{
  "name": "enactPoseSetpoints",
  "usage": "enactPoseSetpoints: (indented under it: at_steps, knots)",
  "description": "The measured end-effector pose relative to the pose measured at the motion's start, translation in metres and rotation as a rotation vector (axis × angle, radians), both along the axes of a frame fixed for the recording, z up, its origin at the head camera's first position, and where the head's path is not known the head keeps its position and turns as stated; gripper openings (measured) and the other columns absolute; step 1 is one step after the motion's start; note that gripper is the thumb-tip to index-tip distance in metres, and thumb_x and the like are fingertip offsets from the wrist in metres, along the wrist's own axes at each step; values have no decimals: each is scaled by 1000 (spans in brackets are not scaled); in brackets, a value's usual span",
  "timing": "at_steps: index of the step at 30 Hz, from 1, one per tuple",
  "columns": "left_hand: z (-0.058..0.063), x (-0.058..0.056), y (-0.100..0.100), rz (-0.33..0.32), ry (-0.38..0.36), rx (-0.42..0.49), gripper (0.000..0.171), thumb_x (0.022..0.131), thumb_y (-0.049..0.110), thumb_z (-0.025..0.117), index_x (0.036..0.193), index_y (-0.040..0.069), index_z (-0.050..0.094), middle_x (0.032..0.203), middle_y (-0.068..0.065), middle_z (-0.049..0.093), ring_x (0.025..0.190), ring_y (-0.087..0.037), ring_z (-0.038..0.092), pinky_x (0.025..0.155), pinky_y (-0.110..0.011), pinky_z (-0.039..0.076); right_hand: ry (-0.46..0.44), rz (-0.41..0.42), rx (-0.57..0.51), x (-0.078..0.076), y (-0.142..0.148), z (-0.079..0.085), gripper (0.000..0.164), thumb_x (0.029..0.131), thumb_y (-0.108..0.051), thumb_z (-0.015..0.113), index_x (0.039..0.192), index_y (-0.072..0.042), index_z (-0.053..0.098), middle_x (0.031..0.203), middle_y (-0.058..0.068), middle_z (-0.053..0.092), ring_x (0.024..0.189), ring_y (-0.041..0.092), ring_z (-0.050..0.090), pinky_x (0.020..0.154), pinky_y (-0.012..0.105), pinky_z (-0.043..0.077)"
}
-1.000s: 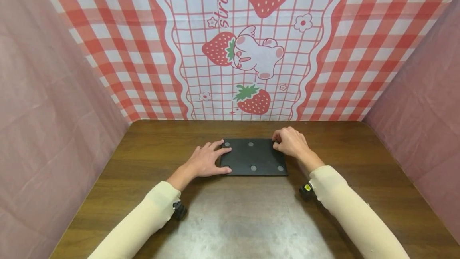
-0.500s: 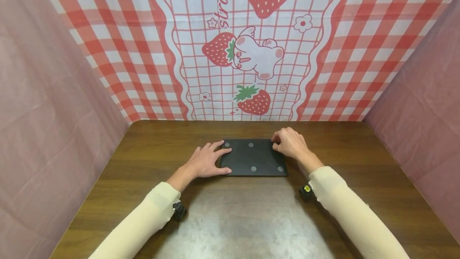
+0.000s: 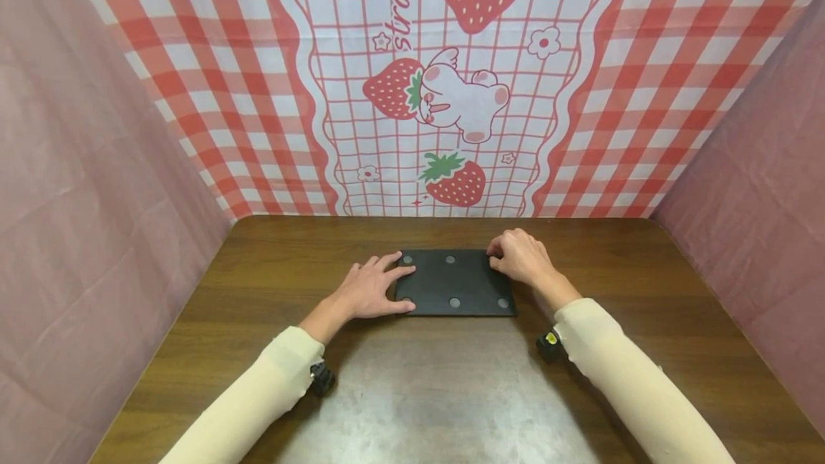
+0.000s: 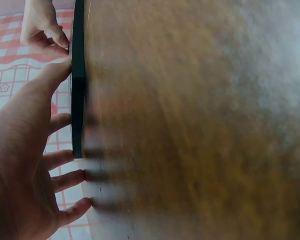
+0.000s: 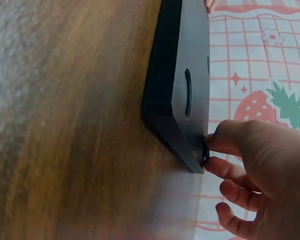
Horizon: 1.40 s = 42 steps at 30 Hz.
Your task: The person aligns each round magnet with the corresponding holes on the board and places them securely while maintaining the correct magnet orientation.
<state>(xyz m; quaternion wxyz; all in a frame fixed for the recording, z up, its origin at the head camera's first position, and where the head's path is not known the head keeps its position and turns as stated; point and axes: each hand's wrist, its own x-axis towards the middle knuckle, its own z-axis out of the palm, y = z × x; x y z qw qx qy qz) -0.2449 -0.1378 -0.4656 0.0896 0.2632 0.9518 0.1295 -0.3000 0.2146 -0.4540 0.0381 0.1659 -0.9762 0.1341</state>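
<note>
A flat black rectangular plate (image 3: 454, 281) with several round grey recesses lies on the wooden table, seen edge-on in both wrist views. My left hand (image 3: 369, 288) rests over its left end with fingers spread; thumb and some fingertips touch the plate, while other fingertips reach the tabletop in the left wrist view. At the far right corner my right hand (image 3: 520, 255) has thumb and forefinger brought together low on the plate's face. Between those fingertips a small dark piece (image 5: 206, 153) shows as a sliver; its kind is too hidden to tell. The other right fingers are curled.
The brown wooden table (image 3: 412, 385) stretches around the plate. Behind it hangs a red-and-white checked cloth (image 3: 593, 185) with strawberry prints. Pink curtains (image 3: 97, 199) stand at both sides. A small black camera (image 3: 321, 377) sits at each wrist.
</note>
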Motion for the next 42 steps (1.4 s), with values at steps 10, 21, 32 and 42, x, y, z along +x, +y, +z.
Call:
enactPoseSetpoints:
  at_steps: [10, 21, 32, 42]
  knots:
    - [-3, -1, 0, 1, 8, 1, 81, 102, 67, 71, 173, 35, 47, 187, -11, 32, 167, -46, 41, 123, -75, 41, -1, 5, 0, 1, 0, 0, 17, 97, -17, 82, 111, -12, 89, 108, 12, 82, 111, 35, 71, 86, 59, 60]
    - [-2, -1, 0, 0, 9, 1, 82, 102, 67, 70, 173, 35, 47, 188, -11, 31, 167, -46, 41, 123, -75, 41, 13, 11, -9, 2, 1, 0, 17, 96, -17, 82, 111, -12, 89, 108, 12, 83, 110, 36, 72, 85, 60, 61]
    - [-4, -5, 0, -10, -4, 16, 84, 101, 70, 71, 173, 34, 48, 188, -11, 31, 166, -46, 41, 124, -77, 39, 22, 8, -11, 2, 3, -1, 18, 97, -19, 81, 111, -12, 89, 110, 13, 83, 110, 36, 72, 86, 60, 61]
    - [-11, -18, -1, -11, 15, 2, 86, 96, 78, 71, 169, 36, 54, 185, -11, 38, 166, -45, 43, 125, -78, 37, 24, 9, -28, 4, 3, 3, 21, 100, -22, 79, 115, -11, 89, 113, 13, 83, 110, 36, 71, 90, 60, 61]
